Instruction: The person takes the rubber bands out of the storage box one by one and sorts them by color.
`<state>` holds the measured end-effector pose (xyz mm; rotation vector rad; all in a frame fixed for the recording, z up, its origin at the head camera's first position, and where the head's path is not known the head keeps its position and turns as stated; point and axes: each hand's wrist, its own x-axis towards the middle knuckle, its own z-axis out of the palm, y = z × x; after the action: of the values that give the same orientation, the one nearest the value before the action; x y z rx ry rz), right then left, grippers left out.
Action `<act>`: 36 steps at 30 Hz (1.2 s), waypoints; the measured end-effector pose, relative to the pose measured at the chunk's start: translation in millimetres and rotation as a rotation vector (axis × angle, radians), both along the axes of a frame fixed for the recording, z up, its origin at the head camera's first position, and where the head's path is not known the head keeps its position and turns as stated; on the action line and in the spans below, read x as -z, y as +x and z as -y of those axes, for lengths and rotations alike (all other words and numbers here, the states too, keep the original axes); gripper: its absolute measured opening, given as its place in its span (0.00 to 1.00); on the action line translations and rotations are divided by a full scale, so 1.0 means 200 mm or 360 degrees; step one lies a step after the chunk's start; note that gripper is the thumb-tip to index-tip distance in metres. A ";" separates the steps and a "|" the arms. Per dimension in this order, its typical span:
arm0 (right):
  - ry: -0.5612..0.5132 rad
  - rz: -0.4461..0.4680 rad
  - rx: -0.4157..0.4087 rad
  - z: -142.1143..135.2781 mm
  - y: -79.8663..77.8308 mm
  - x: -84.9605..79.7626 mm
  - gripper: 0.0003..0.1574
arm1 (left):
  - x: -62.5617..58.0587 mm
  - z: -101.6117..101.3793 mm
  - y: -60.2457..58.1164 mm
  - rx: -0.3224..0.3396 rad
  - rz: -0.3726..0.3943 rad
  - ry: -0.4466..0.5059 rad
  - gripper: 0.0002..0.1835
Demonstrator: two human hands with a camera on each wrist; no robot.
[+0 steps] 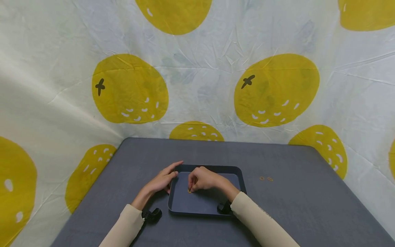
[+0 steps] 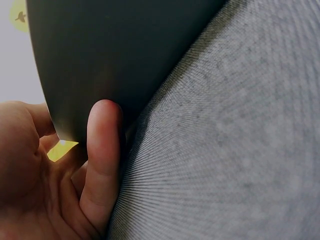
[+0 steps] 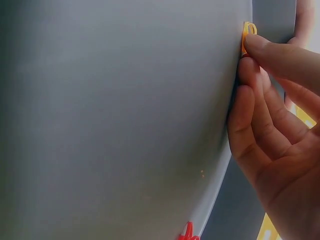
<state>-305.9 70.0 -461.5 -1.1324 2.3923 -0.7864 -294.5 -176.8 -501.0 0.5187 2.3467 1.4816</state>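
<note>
A dark, shallow rectangular tray (image 1: 197, 214) lies on the grey-covered table. At its far left corner, my left hand (image 1: 163, 179) holds the rim, the thumb on the edge and the little finger along the outer wall in the left wrist view. Over the tray floor, my right hand (image 1: 204, 179) pinches a small orange-yellow rubber band (image 3: 251, 29) between thumb and fingertips. That band shows as a small loop just under the fingertips in the head view. Low in the right wrist view lies a small red looped piece (image 3: 188, 232) on the tray floor.
Two thin orange bands, one rounder (image 1: 262, 178) and one narrower (image 1: 270, 179), lie on the table (image 1: 293, 199) right of the tray. Behind the table hangs a white cloth (image 1: 200, 92) with big yellow fruit prints.
</note>
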 end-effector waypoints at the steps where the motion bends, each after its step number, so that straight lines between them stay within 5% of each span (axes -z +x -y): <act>1: -0.0007 0.0004 0.0003 0.00 0.00 0.00 0.05 | 0.00 0.00 0.00 -0.0004 0.0001 0.0000 0.28; 36: -0.0024 0.0007 0.0018 0.00 0.00 0.01 0.09 | 0.00 0.00 0.00 0.0007 -0.0017 -0.0004 0.28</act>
<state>-306.7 70.7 -463.0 -1.1232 2.3950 -0.8110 -293.9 -176.0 -500.4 0.5318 2.3539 1.4775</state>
